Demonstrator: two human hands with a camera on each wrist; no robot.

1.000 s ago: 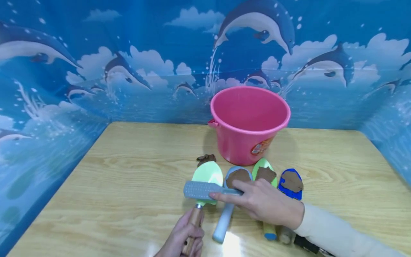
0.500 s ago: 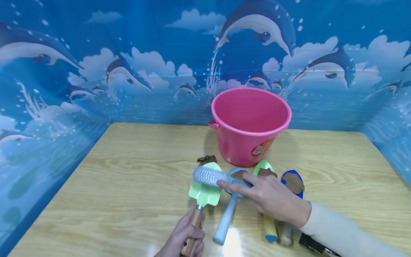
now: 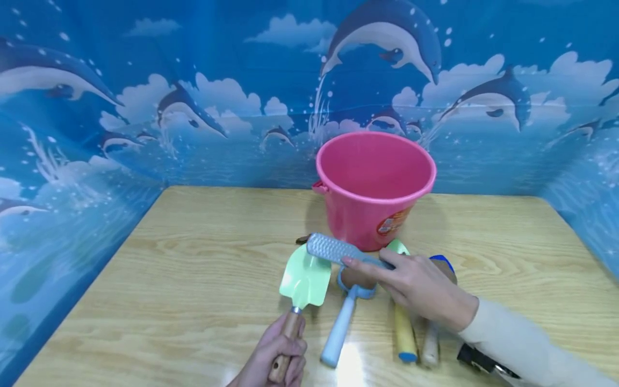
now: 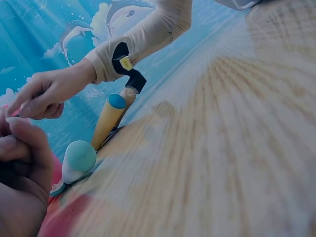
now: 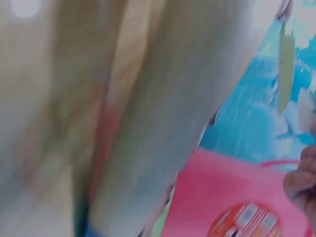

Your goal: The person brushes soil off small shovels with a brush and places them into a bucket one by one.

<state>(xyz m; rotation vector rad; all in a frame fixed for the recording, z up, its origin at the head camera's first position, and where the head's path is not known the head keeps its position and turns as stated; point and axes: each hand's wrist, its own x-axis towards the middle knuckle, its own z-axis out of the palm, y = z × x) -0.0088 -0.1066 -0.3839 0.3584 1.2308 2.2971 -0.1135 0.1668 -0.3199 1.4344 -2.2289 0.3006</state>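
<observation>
My left hand (image 3: 278,349) grips the wooden handle of a light green garden trowel (image 3: 302,285), its blade raised over the table and pointing away. My right hand (image 3: 420,285) holds a blue-grey brush (image 3: 333,249) by its handle, forefinger stretched along it. The brush's bumpy head overlaps the upper right edge of the trowel blade in the head view. Below the right hand lies a light blue scoop (image 3: 339,330) with brown clay-like stuff (image 3: 355,278) in its head. The left wrist view shows the right hand (image 4: 47,94) beyond the left fingers; the trowel is hidden there.
A pink bucket (image 3: 338,215) stands behind the tools. A yellow-handled green trowel (image 3: 405,330) and a blue tool (image 3: 440,259) with brown stuff lie to the right, partly under the right arm. A dark brown lump (image 3: 302,239) sits beyond the held trowel.
The brush has swept from across the blade's middle up and right to its upper edge, the right hand going along. The trowel blade, earlier largely covered, now shows; the left hand has barely moved.
</observation>
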